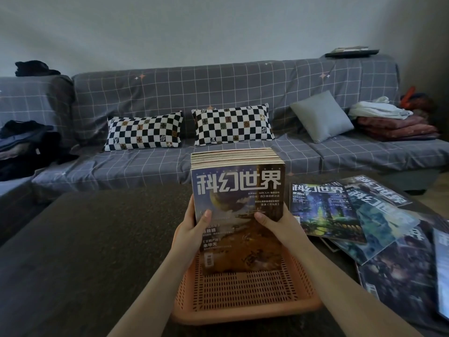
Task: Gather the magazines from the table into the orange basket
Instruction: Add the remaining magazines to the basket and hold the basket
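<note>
Left hand: the left hand [192,229] grips the left edge of a thick stack of magazines [238,210], thumb laid across the front cover, fingers hidden behind.
Right hand: the right hand [279,226] clasps the stack's right edge the same way, thumb on the cover.
Stack: held upright and tilted slightly back, its lower edge down inside the orange basket [245,295]; whether it touches the basket floor cannot be told. The top cover carries large white Chinese characters over a blue and brown picture.
Basket: slotted plastic, sitting on the dark table [85,251] directly in front of the person, between the two forearms.
Loose magazines: several more magazines [364,220] lie fanned and overlapping on the table to the right of the basket, near the right arm.
Beyond the table: a grey checked sofa [218,88] along the wall holds two black-and-white chequered pillows [189,128], a plain grey cushion [322,116], folded blankets [393,122] at the right end and dark clothes [26,139] at the left.
</note>
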`<state>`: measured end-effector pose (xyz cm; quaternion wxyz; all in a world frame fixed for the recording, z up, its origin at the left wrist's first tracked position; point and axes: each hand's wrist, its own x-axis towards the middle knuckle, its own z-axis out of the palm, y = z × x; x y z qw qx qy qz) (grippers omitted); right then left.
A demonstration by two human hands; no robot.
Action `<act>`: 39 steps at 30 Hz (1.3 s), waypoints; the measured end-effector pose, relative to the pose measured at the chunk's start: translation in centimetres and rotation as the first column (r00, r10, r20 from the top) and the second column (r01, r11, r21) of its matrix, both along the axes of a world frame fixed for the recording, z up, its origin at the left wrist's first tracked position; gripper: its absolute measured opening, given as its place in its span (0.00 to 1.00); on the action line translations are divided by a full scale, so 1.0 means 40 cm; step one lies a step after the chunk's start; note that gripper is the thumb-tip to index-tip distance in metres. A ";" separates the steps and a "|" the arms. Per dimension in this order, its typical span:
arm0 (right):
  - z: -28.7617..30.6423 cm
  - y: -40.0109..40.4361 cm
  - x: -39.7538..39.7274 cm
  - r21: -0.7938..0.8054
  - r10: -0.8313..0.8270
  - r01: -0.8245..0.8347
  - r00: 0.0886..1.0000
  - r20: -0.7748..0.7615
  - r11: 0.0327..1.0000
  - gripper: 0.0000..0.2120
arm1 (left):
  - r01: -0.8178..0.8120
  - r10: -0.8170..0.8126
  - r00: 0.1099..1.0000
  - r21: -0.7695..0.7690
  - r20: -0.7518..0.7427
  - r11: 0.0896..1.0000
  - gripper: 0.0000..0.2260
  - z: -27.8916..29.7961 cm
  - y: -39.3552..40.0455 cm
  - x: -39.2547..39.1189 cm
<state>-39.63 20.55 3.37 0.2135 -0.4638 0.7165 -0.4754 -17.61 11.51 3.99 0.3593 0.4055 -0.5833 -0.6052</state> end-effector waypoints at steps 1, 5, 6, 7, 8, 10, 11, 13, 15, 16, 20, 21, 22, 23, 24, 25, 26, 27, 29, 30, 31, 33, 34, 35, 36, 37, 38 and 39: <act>-0.003 0.000 -0.002 -0.003 -0.007 0.007 1.000 0.013 1.000 0.27 | 0.003 -0.002 1.000 -0.014 0.015 1.000 0.53 0.001 0.001 0.000; -0.004 0.001 -0.002 -0.016 -0.005 0.006 0.996 0.090 1.000 0.25 | -0.002 0.006 0.998 -0.065 0.061 0.998 0.52 0.004 0.010 0.001; -0.002 0.003 -0.001 -0.018 -0.002 0.004 0.994 0.112 1.000 0.25 | 0.000 0.007 0.997 -0.090 0.079 0.996 0.49 0.006 0.014 0.000; 0.000 0.005 -0.001 -0.023 0.003 0.001 0.991 0.137 1.000 0.26 | 0.002 0.009 0.995 -0.112 0.097 0.994 0.47 0.010 0.019 -0.002; 0.002 0.009 0.000 -0.031 0.009 -0.005 0.987 0.162 1.000 0.26 | -0.001 0.016 0.994 -0.127 0.112 0.992 0.45 0.015 0.026 -0.001; 0.011 0.020 0.005 -0.049 0.032 -0.023 0.978 0.208 0.999 0.29 | -0.022 0.044 0.989 -0.156 0.141 0.988 0.42 0.024 0.043 0.002; 0.018 0.029 0.010 -0.059 0.046 -0.033 0.974 0.223 0.998 0.31 | -0.047 0.074 0.985 -0.175 0.153 0.983 0.40 0.028 0.054 0.003; 0.031 0.048 0.020 -0.078 0.056 -0.038 0.969 0.241 0.996 0.37 | -0.149 0.187 0.970 -0.229 0.156 0.962 0.35 0.030 0.082 0.004; 0.038 0.070 0.029 -0.095 0.028 -0.006 0.971 0.239 0.995 0.40 | -0.286 0.339 0.933 -0.322 0.123 0.902 0.28 0.029 0.118 0.003; 0.039 0.083 0.033 -0.101 0.005 0.018 0.976 0.219 0.995 0.40 | -0.346 0.407 0.908 -0.376 0.096 0.860 0.23 0.029 0.139 0.002; 0.031 0.138 0.039 -0.110 -0.080 0.094 0.989 0.125 0.989 0.39 | -0.340 0.425 0.901 -0.465 0.088 0.817 0.08 0.027 0.209 -0.020; 0.031 0.154 0.040 -0.114 -0.092 0.104 0.990 0.106 0.988 0.37 | -0.298 0.386 0.916 -0.464 0.106 0.834 0.06 0.028 0.224 -0.032; 0.032 0.169 0.040 -0.120 -0.104 0.114 0.991 0.086 0.986 0.36 | -0.255 0.343 0.932 -0.459 0.118 0.851 0.05 0.030 0.237 -0.047; 0.032 0.184 0.039 -0.127 -0.116 0.124 0.991 0.069 0.984 0.34 | -0.214 0.302 0.945 -0.459 0.128 0.862 0.05 0.032 0.251 -0.065; 0.034 0.200 0.037 -0.132 -0.128 0.135 0.990 0.056 0.982 0.32 | -0.172 0.265 0.954 -0.465 0.140 0.868 0.04 0.035 0.263 -0.085; 0.035 0.216 0.032 -0.133 -0.140 0.145 0.989 0.046 0.980 0.30 | -0.127 0.225 0.962 -0.470 0.158 0.874 0.05 0.037 0.275 -0.108; 0.036 0.232 0.025 -0.129 -0.153 0.157 0.988 0.035 0.979 0.28 | -0.083 0.184 0.967 -0.462 0.178 0.883 0.05 0.040 0.287 -0.132; 0.037 0.248 0.014 -0.122 -0.169 0.169 0.986 0.017 0.978 0.26 | -0.044 0.141 0.971 -0.438 0.193 0.898 0.05 0.043 0.299 -0.159; 0.035 0.282 -0.020 -0.113 -0.209 0.205 0.978 -0.023 0.972 0.22 | 0.031 0.062 0.974 -0.396 0.220 0.918 0.05 0.047 0.321 -0.220; 0.035 0.299 -0.042 -0.108 -0.236 0.231 0.971 -0.040 0.967 0.20 | 0.072 0.025 0.970 -0.387 0.240 0.919 0.05 0.047 0.332 -0.253; 0.033 0.314 -0.067 -0.102 -0.267 0.261 0.962 -0.048 0.960 0.19 | 0.110 -0.013 0.968 -0.375 0.252 0.920 0.06 0.049 0.343 -0.287; 0.028 0.339 -0.121 -0.086 -0.328 0.323 0.943 -0.049 0.942 0.17 | 0.173 -0.087 0.963 -0.340 0.255 0.924 0.10 0.051 0.359 -0.356; 0.024 0.347 -0.149 -0.070 -0.359 0.355 0.932 -0.056 0.932 0.17 | 0.210 -0.124 0.956 -0.329 0.264 0.921 0.12 0.050 0.363 -0.391; 0.018 0.354 -0.178 -0.048 -0.386 0.383 0.920 -0.069 0.922 0.16 | 0.254 -0.162 0.944 -0.323 0.286 0.912 0.13 0.048 0.364 -0.426; 0.010 0.357 -0.206 -0.014 -0.409 0.409 0.909 -0.079 0.912 0.17 | 0.301 -0.196 0.927 -0.321 0.320 0.898 0.15 0.044 0.361 -0.461; 0.002 0.358 -0.235 0.030 -0.429 0.432 0.900 -0.081 0.901 0.17 | 0.343 -0.224 0.906 -0.315 0.360 0.885 0.16 0.039 0.354 -0.495; -0.006 0.356 -0.262 0.084 -0.443 0.449 0.893 -0.078 0.890 0.19 | 0.377 -0.243 0.884 -0.303 0.399 0.875 0.17 0.034 0.342 -0.529; -0.016 0.352 -0.289 0.139 -0.452 0.457 0.889 -0.069 0.878 0.21 | 0.399 -0.255 0.864 -0.282 0.435 0.873 0.18 0.030 0.328 -0.560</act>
